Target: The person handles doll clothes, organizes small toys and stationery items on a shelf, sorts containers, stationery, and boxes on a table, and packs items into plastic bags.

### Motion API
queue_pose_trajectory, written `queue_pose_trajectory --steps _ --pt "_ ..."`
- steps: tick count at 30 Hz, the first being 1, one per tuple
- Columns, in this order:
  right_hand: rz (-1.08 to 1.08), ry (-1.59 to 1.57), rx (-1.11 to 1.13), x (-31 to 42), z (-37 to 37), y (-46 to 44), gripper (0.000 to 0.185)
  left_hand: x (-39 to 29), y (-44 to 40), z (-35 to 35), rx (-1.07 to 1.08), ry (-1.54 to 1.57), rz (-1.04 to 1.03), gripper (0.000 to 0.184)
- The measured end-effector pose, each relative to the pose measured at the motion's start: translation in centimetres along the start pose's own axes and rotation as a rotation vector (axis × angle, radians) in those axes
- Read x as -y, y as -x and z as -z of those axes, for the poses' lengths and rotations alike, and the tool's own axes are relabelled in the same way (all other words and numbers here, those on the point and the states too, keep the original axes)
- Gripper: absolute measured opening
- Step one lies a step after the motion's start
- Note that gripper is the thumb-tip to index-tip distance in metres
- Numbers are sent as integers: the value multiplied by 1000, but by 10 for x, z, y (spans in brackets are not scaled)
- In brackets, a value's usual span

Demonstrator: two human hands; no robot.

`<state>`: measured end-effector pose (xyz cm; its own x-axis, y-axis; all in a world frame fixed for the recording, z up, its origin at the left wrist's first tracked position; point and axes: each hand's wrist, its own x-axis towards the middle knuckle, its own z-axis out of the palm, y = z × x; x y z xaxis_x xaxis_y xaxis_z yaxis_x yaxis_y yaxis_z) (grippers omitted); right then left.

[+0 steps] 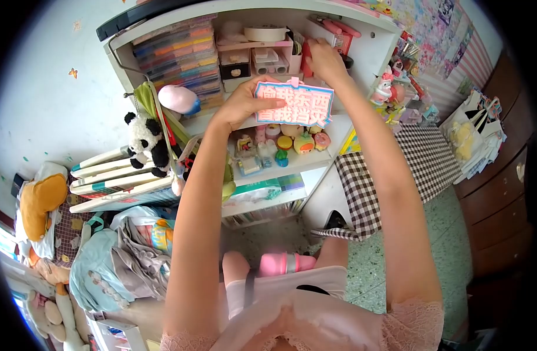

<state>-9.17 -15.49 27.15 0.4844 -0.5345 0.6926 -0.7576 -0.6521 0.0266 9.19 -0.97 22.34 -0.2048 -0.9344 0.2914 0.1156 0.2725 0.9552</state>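
My left hand [245, 104] grips the left end of a pink sign [298, 105] with a blue border and raised white Chinese characters, thumb across its front. The sign is held up in front of the shelf unit. Deeper in the upper right compartment is my right hand [326, 61], its fingers bent down beside a red box-like item [307, 58]. Its fingertips are partly hidden, and what they hold is unclear. Just right of that hand stands a red and pink box [342, 42].
A white shelf unit [330, 167] holds stacked colored cases [178, 58], a small drawer organizer [234, 63] and several small toys [303, 143]. A panda plush [144, 140] hangs at left. A checkered cloth [423, 155] covers a surface at right. A pink bottle [287, 264] rests at my lap.
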Motion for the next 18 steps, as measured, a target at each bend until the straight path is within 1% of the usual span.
queue_pose_trajectory --steps 2,4,5,7,9,12,14,15,17,18 --pt "-16 62 4 10 8 6 37 -1 1 0 34 -26 1 37" --pt "-65 92 -129 22 19 18 32 -3 1 -1 52 -41 4 38" --pt "-63 93 -127 25 22 23 32 -3 2 -1 72 -60 11 38" --pt "-90 134 -201 29 29 33 38 -4 3 -3 51 -33 3 38" --pt "-131 110 -222 31 31 41 37 -4 2 -3 32 -8 -4 38" --pt "-176 19 -274 21 28 51 39 -4 2 -2 65 -14 -6 38" --pt "-163 -110 -422 9 27 57 41 -4 1 -2 87 -25 -4 37" --pt "-162 -109 -422 3 29 59 41 -4 1 -1 87 -23 -6 37" --pt "-380 -337 -193 -8 34 65 50 -4 1 0 87 -34 -2 37" --pt "-383 -334 -192 -15 34 69 50 -3 1 -1 91 -31 -1 37"
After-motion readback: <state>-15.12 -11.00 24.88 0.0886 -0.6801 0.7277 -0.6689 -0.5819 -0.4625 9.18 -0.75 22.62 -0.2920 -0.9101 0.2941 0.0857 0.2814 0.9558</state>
